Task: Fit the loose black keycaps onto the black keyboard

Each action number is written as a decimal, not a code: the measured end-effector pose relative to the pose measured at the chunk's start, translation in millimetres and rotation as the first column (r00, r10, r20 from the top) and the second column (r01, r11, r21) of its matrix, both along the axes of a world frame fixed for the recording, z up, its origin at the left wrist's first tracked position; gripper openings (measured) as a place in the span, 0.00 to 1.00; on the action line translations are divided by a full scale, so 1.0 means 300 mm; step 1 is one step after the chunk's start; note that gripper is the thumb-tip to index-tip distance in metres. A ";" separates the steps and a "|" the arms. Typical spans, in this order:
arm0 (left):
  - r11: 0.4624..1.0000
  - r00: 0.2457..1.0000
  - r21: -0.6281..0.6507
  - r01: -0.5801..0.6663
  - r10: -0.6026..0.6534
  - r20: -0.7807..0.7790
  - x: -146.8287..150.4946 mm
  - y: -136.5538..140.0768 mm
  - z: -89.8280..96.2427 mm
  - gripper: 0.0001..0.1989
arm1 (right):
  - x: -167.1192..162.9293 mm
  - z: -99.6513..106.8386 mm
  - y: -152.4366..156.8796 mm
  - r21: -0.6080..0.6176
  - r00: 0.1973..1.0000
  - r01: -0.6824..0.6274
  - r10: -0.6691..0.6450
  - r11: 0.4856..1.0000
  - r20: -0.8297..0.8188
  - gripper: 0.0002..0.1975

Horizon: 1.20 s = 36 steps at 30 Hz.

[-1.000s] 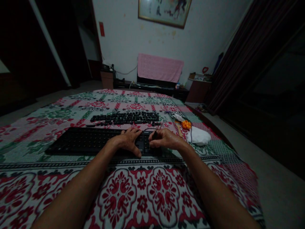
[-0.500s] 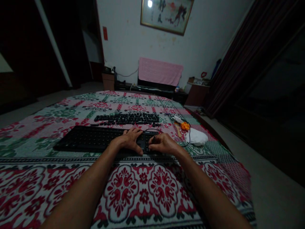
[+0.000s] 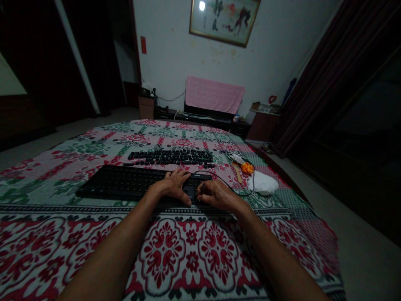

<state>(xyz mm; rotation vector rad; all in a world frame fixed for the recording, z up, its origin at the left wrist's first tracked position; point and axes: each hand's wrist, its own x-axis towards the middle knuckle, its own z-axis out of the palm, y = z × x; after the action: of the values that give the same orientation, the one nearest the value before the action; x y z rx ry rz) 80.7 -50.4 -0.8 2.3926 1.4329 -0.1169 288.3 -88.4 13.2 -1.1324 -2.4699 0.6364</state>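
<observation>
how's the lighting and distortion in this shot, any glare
Head view: dim and underexposed, with the doorway on the left and the curtain side on the right nearly black. One glare spot sits on the framed picture. Wide-angle bending curves the room edges. The left hand and right hand on the keyboard look soft, and key legends are unreadable.

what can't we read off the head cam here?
- Keys under the left hand and right hand: covered by the hands.
- Right hand's pinch: something small and dark, too dim to identify.
- Near keyboard legends: too dark and small.
- Loose keycaps: count unreadable.
</observation>
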 end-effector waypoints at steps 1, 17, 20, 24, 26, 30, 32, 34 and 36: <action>1.000 1.000 0.001 -0.002 0.002 -0.001 0.000 0.000 0.000 0.62 | 0.002 -0.002 0.003 -0.009 1.000 -0.008 0.008 1.000 -0.005 0.04; 1.000 1.000 0.007 0.004 -0.004 -0.004 0.001 0.000 0.002 0.61 | 0.010 -0.037 0.023 -0.080 0.982 0.044 -0.058 0.996 -0.180 0.05; 1.000 1.000 0.015 0.005 -0.005 0.005 0.001 0.000 0.000 0.61 | 0.003 -0.027 0.004 0.028 0.993 0.032 -0.028 0.999 -0.111 0.03; 1.000 1.000 0.017 0.005 -0.005 0.005 0.003 -0.004 0.005 0.60 | -0.003 -0.026 -0.010 0.145 0.999 -0.015 0.021 0.989 -0.043 0.03; 1.000 1.000 0.017 0.001 -0.001 0.006 0.003 -0.003 0.005 0.60 | -0.007 -0.025 -0.017 0.174 0.999 -0.030 0.033 0.984 -0.013 0.03; 1.000 1.000 0.021 -0.002 0.002 0.003 0.003 0.004 -0.004 0.59 | -0.013 -0.017 -0.028 0.190 0.998 -0.052 0.043 0.980 0.051 0.05; 1.000 1.000 0.020 -0.004 0.004 -0.002 0.003 0.007 -0.007 0.60 | -0.012 -0.012 -0.027 0.185 0.997 -0.055 0.044 0.981 0.062 0.05; 1.000 1.000 0.020 0.002 -0.002 -0.001 0.003 0.007 -0.008 0.61 | -0.009 -0.007 -0.022 0.160 0.998 -0.056 0.048 0.986 0.051 0.05; 1.000 1.000 0.022 0.003 -0.003 0.001 0.003 0.005 -0.005 0.62 | -0.007 -0.003 -0.014 0.101 0.999 -0.051 0.049 0.994 0.024 0.05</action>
<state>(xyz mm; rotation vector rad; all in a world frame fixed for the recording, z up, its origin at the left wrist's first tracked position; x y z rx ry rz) 81.4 -48.8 -2.3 2.4123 1.4369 -0.1006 286.3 -92.6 12.2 -1.0472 -2.5247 0.5079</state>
